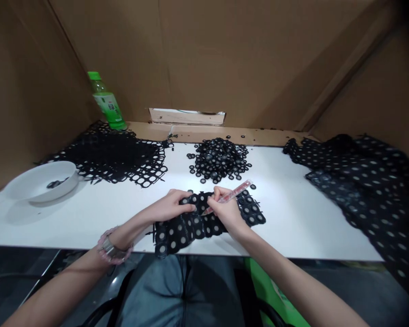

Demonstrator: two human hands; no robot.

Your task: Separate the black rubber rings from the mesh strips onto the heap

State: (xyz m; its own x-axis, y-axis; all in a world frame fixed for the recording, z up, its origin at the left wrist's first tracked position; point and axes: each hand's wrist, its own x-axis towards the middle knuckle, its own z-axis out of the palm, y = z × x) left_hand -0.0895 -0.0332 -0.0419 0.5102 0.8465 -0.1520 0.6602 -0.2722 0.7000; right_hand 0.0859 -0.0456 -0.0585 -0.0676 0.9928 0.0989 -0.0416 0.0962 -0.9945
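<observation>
A black rubber sheet of round washers (pixel 177 234) lies near the table's front edge, its left corner reaching over that edge. My left hand (pixel 170 206) pinches its upper edge between thumb and fingers. In my right hand (pixel 227 211) is a slim pen-like tool (pixel 237 189) with a clear, reddish barrel, held like a pencil. Its tip points down and left onto the sheet, close to my left thumb; whether it touches cannot be made out. Behind the sheet stands a heap of loose black washers (pixel 220 159).
Black leftover webbing (pixel 119 156) is heaped at the back left, beside a green drink bottle (pixel 109 104). A white bowl (pixel 42 181) with a few dark pieces stands at left. A larger dotted black sheet (pixel 368 177) drapes over the right side. Cardboard walls (pixel 225 59) enclose the table.
</observation>
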